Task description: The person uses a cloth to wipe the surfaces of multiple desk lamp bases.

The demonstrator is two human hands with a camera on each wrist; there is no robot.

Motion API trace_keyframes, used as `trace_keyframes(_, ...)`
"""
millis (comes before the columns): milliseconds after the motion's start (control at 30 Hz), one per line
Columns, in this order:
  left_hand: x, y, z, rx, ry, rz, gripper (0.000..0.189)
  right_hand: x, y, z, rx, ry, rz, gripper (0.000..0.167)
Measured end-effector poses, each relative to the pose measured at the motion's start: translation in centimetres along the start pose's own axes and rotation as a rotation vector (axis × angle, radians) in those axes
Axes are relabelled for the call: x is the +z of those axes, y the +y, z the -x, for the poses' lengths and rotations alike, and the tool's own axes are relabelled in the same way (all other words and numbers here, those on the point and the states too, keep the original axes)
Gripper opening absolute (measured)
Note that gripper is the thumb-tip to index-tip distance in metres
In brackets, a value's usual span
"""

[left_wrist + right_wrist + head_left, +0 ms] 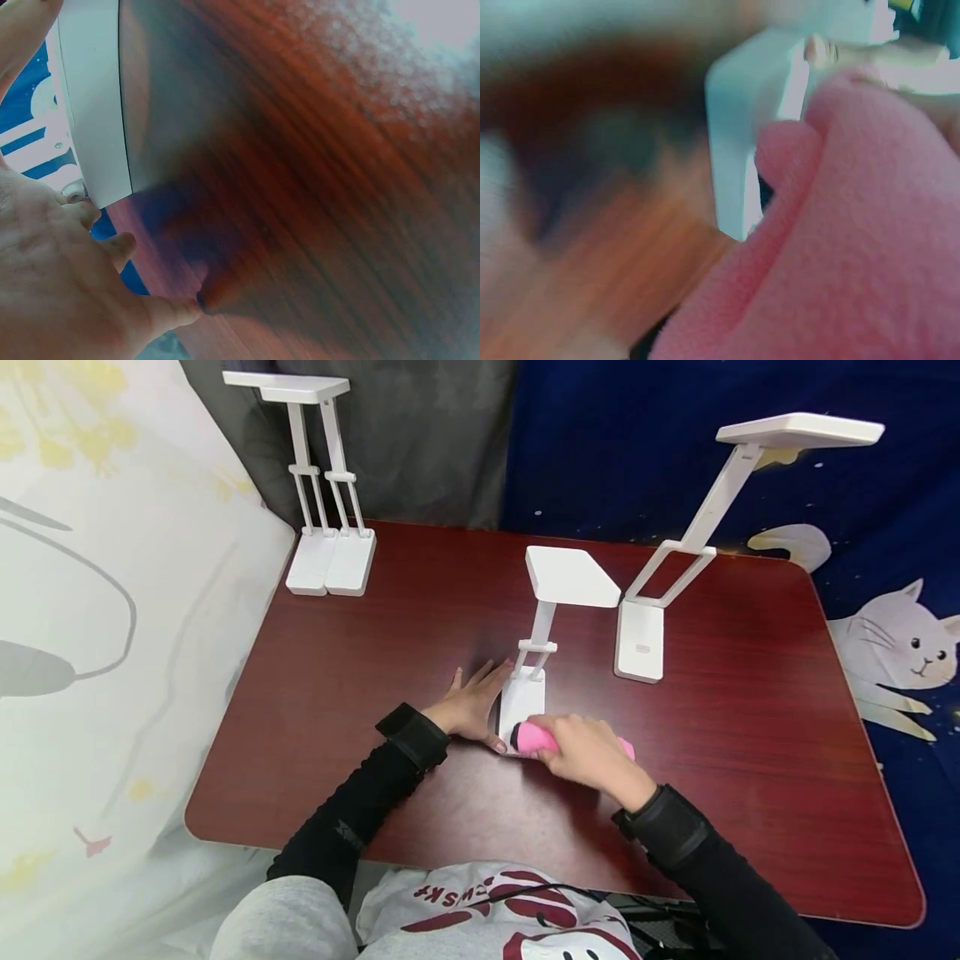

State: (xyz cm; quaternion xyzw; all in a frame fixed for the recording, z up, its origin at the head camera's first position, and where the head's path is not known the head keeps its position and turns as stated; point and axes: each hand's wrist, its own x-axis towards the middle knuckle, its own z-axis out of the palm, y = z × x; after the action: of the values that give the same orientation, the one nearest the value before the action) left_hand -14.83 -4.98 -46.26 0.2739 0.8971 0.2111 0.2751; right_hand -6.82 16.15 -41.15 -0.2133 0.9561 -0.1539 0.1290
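A white folding desk lamp (522, 697) stands upright near the middle of the table, its flat head tilted above its base. My left hand (471, 706) lies along the base's left side with the fingers spread and straight; in the left wrist view the hand (67, 270) is beside the white base (96, 97). My right hand (588, 750) grips a pink cloth (536, 738) at the front part of the base. Up close in the right wrist view, the fuzzy pink cloth (870, 217) is folded, with dark patches at its edge, and covers part of the white base (739, 142).
Two white lamps (330, 560) stand side by side at the back left of the brown table (390, 610). Another white lamp (639, 643) stands right of the middle one, its head raised high. A patterned white curtain hangs at the left, grey and blue ones behind.
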Motion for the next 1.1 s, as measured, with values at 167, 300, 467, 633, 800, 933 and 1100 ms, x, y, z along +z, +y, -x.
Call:
trace_keyframes(167,0.5,-0.1,-0.3,-0.002,-0.005,-0.002,0.142,0.3,-0.2,-3.3,0.043,0.147,0.07,0.049)
trace_keyframes(300,1.0,0.5,-1.1,0.005,-0.031,0.001,0.142,1.6,0.0,-4.3,0.123,0.201,0.139,0.053)
trace_keyframes(467,1.3,1.9,-2.1,0.057,-0.059,-0.001,0.139,2.2,0.6,-2.7,0.186,0.199,0.192,0.047)
trace_keyframes(633,1.3,2.2,-2.0,0.068,-0.056,0.014,0.141,2.7,0.5,-1.1,0.099,0.244,0.261,0.036)
trace_keyframes(800,1.2,1.2,-1.0,0.035,-0.016,0.026,0.144,3.7,-0.8,0.0,-0.031,0.289,0.31,0.033)
trace_keyframes(933,0.9,0.3,-0.3,0.014,0.011,0.015,0.142,4.1,-1.9,1.0,-0.079,0.288,0.314,0.033)
trace_keyframes(1100,0.4,-0.3,0.1,0.012,0.027,0.009,0.142,3.9,-2.6,2.1,-0.088,0.245,0.283,0.034)
